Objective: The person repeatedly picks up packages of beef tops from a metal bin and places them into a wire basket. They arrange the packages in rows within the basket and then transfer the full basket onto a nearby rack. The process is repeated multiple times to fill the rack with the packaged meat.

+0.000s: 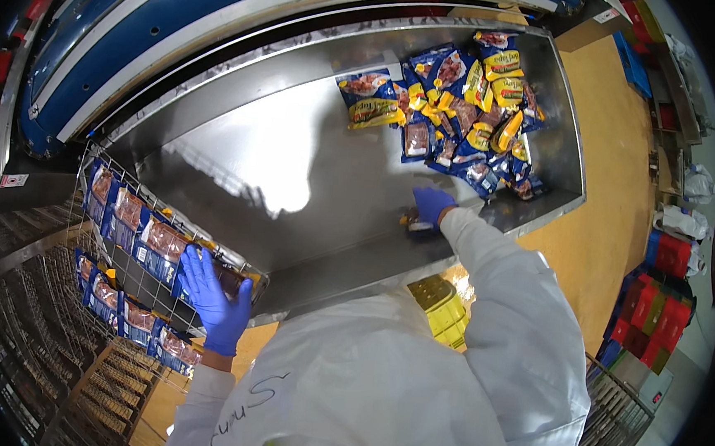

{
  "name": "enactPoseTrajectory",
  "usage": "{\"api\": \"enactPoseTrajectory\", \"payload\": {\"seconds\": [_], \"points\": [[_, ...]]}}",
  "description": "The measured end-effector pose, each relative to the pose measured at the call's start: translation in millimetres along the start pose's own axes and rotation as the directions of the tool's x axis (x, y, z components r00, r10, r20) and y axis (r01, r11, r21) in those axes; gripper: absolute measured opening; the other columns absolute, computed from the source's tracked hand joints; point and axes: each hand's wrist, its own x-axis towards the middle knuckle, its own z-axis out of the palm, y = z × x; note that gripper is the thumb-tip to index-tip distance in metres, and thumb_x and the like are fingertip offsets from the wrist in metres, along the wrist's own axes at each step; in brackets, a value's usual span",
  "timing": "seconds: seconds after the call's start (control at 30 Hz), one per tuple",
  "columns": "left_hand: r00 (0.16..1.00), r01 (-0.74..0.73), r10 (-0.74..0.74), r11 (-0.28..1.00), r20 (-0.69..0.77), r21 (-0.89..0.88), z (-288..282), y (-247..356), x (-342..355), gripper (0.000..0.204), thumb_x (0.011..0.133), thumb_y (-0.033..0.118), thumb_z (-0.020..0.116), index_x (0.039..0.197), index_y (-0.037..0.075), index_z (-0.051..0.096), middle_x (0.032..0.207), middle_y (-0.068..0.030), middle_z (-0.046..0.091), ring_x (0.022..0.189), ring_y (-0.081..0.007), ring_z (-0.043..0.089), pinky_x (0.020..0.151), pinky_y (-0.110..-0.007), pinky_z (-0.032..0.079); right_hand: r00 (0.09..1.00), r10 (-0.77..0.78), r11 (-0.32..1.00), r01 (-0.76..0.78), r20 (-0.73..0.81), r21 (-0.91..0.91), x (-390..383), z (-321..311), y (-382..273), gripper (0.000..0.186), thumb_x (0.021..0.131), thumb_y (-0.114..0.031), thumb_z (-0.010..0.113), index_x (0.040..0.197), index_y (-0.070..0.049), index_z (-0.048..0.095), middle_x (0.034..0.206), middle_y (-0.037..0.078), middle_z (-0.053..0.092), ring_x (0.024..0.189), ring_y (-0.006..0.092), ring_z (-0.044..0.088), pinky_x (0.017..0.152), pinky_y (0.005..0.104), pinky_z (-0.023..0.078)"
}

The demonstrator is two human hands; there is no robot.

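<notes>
My left hand [213,300], in a blue glove, lies flat with fingers stretched against the packs in a wire rack; its thumb stands apart. Beneath its fingertips is an upright blue pack of sliced meat [161,242], one in a row of several. Near the front wall of the steel trough [342,205], my gloved right hand [435,204] closes on a small dark pack [414,222]. That pack lies in shadow, and the fingers partly cover one another. Beyond this hand, a loose heap of blue and yellow meat packs [465,106] fills the trough's right end.
A lower rack row holds more upright packs [137,319]. Empty-looking wire racks [27,324] stand at the left. Blue and white machinery [163,44] runs along the far side. A yellow crate [438,310] sits below the trough; red crates [653,318] are stacked at right.
</notes>
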Motion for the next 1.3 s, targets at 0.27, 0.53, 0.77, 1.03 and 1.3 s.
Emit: {"api": "enactPoseTrajectory", "payload": {"seconds": [0.27,0.53,0.77,1.03,1.3], "points": [[0.998,-0.031,0.037,0.993,0.049,-0.115,4,86,60,0.078,0.075,0.015,0.069,0.139,-0.002,0.028,0.144,-0.0220,0.029,0.136,-0.0379,0.022,0.111,-0.046,0.017,0.964,-0.153,0.988,0.152,0.217,0.020,11,-1,56,0.038,0.077,-0.030,0.062,0.102,-0.002,0.062,0.097,0.021,0.064,0.091,0.0348,0.063,0.076,0.0423,0.051],[0.779,0.365,-0.167,0.905,0.605,-0.220,175,117,111,0.074,0.084,0.042,0.056,0.138,0.000,0.029,0.140,-0.0240,0.035,0.131,-0.0388,0.031,0.109,-0.046,0.023,0.922,-0.380,0.924,0.382,-0.076,0.009,64,-84,4,0.034,0.084,-0.027,0.052,0.098,0.003,0.059,0.081,0.022,0.064,0.073,0.0347,0.064,0.068,0.0401,0.050],[0.839,-0.137,0.167,0.986,0.517,-0.097,290,151,130,0.080,0.082,0.047,0.058,0.145,0.019,0.019,0.152,-0.0121,0.012,0.139,-0.0326,0.013,0.107,-0.058,0.016,0.730,0.216,0.843,-0.474,-0.649,-0.253,168,-138,145,0.020,0.084,-0.016,0.052,0.101,-0.007,0.052,0.081,0.020,0.063,0.071,0.0304,0.065,0.060,0.0399,0.054],[0.798,0.074,-0.004,0.993,0.603,-0.091,294,188,177,0.065,0.082,0.040,0.062,0.138,0.018,0.037,0.138,-0.0121,0.039,0.126,-0.0319,0.040,0.098,-0.054,0.033,0.909,0.208,0.963,-0.125,-0.361,0.239,95,-216,120,0.028,0.080,-0.009,0.052,0.107,-0.002,0.058,0.087,0.019,0.065,0.082,0.0320,0.065,0.072,0.0391,0.051],[0.702,0.657,-0.245,0.585,0.669,-0.475,386,176,125,0.037,0.089,0.039,0.053,0.111,0.009,0.059,0.105,-0.0144,0.064,0.089,-0.0295,0.063,0.080,-0.043,0.046,0.947,-0.306,0.835,0.317,-0.099,0.450,28,-83,114,0.023,0.069,-0.005,0.062,0.092,-0.003,0.067,0.094,0.016,0.063,0.089,0.0286,0.061,0.079,0.0346,0.048]]}}
